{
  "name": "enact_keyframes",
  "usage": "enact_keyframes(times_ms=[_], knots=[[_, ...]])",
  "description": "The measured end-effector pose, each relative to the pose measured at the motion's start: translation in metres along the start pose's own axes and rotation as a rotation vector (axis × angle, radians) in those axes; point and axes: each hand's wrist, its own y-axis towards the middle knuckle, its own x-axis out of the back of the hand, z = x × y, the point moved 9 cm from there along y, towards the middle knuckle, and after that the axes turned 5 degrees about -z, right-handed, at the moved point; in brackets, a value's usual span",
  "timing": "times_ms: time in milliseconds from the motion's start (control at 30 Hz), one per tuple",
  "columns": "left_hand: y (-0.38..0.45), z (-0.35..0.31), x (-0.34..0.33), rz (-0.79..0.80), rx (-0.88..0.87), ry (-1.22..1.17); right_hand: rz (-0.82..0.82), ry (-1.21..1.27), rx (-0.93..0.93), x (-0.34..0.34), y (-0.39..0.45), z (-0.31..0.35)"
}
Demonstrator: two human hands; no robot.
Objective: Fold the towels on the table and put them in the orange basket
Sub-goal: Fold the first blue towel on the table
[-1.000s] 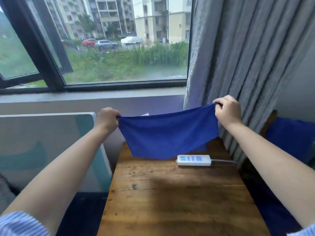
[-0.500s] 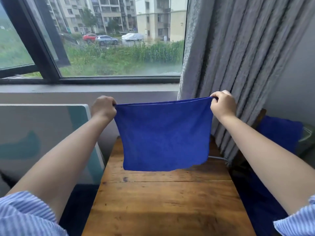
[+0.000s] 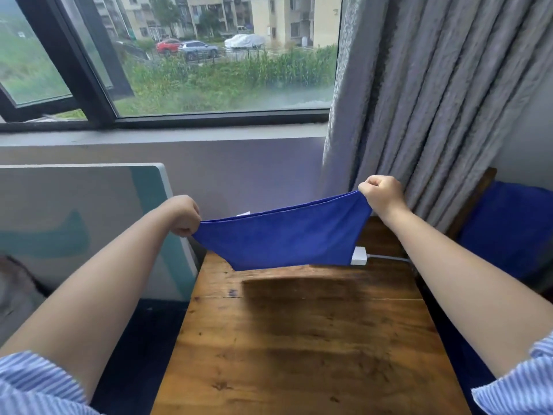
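Both fists are curled tight on the towel's (image 3: 281, 235) top corners: left hand (image 3: 182, 215) lower, right hand (image 3: 381, 194) higher. The towel hangs stretched in the air over the far end of the table (image 3: 299, 339). I'd say folding has hardly started. No orange basket in sight.

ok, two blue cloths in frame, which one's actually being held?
The blue towel stretched above the wooden table, gripped by left hand and right hand. The other blue cloth lies untouched at far right.
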Motion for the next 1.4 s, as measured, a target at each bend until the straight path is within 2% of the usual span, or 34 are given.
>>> enact_keyframes(times_ms=[100,200,367,433,533,700,800,900,1000,1100,1267,1400], knots=[[0.0,0.018,-0.012,0.182,0.067,-0.255,0.03,-0.018,-0.013,-0.014,0.0,0.0],[0.006,0.039,-0.014,0.289,0.104,-0.46,0.05,-0.066,-0.031,-0.035,0.004,0.004],[0.031,0.052,-0.015,0.351,0.13,-0.908,-0.003,-0.136,-0.052,-0.063,0.006,0.013],[0.041,0.048,-0.008,0.233,0.117,-0.998,-0.048,-0.12,-0.053,-0.066,0.005,0.016],[0.06,0.055,0.011,-0.003,0.103,-0.989,-0.1,-0.063,-0.076,-0.078,0.009,0.025],[0.071,0.081,0.034,-0.353,0.022,-0.804,-0.152,0.031,-0.025,-0.08,0.007,0.042],[0.061,0.096,0.023,-0.4,-0.065,-0.63,-0.105,0.023,-0.016,-0.088,-0.014,0.038],[0.054,0.107,-0.009,-0.289,-0.156,-0.467,-0.002,-0.074,-0.025,-0.102,-0.046,0.018],[0.045,0.113,-0.058,0.002,-0.247,-0.332,0.121,-0.212,0.007,-0.114,-0.084,0.0],[0.029,0.13,-0.109,0.246,-0.308,-0.127,0.358,-0.279,-0.045,-0.135,-0.127,-0.027],[-0.008,0.164,-0.188,0.67,-0.27,0.003,0.755,-0.432,-0.265,-0.166,-0.208,-0.084],[-0.032,0.179,-0.235,0.9,-0.232,0.081,0.955,-0.489,-0.439,-0.181,-0.259,-0.114]])
